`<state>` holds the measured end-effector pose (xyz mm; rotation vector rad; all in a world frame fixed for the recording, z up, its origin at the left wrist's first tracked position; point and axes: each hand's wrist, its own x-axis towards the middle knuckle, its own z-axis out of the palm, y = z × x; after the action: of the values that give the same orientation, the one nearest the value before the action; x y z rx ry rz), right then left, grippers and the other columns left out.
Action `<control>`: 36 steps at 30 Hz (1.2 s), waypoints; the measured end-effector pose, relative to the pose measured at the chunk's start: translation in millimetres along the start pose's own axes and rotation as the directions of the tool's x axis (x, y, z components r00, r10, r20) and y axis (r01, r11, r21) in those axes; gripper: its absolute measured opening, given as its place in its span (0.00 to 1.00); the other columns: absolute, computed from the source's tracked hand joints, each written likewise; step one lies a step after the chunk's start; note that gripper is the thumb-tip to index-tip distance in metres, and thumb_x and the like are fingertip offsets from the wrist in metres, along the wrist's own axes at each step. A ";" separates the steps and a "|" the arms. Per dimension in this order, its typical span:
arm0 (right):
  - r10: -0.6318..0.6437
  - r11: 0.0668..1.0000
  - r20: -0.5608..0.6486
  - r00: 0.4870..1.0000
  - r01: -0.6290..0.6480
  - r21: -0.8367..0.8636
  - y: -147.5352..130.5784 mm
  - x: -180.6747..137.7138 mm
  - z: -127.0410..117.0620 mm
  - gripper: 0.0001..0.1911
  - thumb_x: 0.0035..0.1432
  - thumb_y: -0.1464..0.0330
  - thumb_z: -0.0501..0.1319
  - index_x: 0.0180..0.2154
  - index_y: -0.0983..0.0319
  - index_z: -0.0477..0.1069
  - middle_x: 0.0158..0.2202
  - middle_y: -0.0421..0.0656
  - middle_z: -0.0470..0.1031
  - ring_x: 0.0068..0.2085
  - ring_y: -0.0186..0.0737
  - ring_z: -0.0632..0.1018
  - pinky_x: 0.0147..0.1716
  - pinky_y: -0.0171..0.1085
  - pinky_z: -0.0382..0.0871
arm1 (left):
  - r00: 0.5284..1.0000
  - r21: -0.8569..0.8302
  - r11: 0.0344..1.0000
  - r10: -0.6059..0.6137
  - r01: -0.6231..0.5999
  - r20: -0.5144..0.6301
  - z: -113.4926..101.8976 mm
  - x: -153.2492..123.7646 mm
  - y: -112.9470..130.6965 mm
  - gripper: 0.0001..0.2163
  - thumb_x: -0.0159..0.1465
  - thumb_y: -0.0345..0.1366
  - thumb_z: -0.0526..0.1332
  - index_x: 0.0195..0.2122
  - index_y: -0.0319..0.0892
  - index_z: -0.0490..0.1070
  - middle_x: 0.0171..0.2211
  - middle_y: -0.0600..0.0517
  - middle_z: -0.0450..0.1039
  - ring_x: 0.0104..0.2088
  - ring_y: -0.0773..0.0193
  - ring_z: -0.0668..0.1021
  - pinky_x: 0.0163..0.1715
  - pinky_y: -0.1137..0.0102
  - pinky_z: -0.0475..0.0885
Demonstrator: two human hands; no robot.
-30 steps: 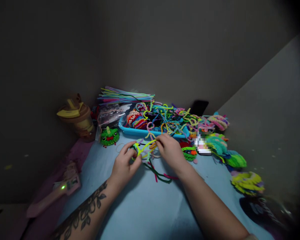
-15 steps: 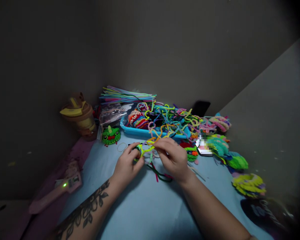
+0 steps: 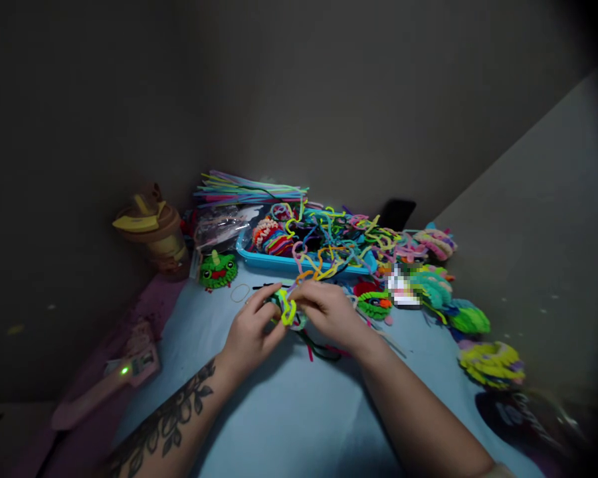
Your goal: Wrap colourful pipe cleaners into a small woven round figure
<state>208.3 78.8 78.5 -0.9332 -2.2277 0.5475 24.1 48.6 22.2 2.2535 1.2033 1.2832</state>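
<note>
Neon-yellow fuzzy piece (image 3: pixel 288 310) sits btwn the two hands, mid-scene, just above the blue cloth (image 3: pixel 284 418). L hand (image 3: pixel 254 325) pinches it from the left, thumb on near side, fingers curled on far side; some green shows w/ the yellow there. R hand (image 3: pixel 331 315) is right up beside it on the right, fingers bent in & bunched; can't tell exactly what they pinch, tips partly hidden. Dk green stem (image 3: pixel 323 352) lies on cloth just under R hand, w/ red bits.

Containers: blue tray (image 3: pixel 303 265) on far side of hands, holds a striped multicolor fuzzy ball (image 3: pixel 279 244) at its left end, plus a tangle of curly stems (image 3: pixel 329 229), mixed colors, spilling over far & right. Clear plastic bag (image 3: pixel 222 229) next to tray's left end, contents unclear. Brown/yellow cup (image 3: pixel 159 239) w/ lid, far left; can't see what's inside.

Straight stem bundle (image 3: pixel 252 191) lies far side, behind bag & tray. Green figure w/ eyes (image 3: pixel 218 271) near tray's left end; another green fuzzy piece (image 3: pixel 375 305) right of R hand.
</note>
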 end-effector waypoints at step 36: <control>0.239 0.873 0.025 0.971 -0.226 0.433 -0.2 -1.7 33.0 0.30 0.50 0.77 0.55 0.55 0.59 0.56 0.42 0.42 0.70 0.42 0.37 0.75 0.44 0.38 0.70 | 0.976 -0.085 0.978 -0.199 0.191 -0.090 2.9 4.4 -1.3 0.06 0.59 0.29 0.60 0.27 0.42 0.63 0.48 0.44 0.72 0.48 0.57 0.75 0.44 0.63 0.72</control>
<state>185.9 73.4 54.8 -0.9624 -1.8592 1.0835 27.0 53.3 22.4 1.9839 1.3487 1.3518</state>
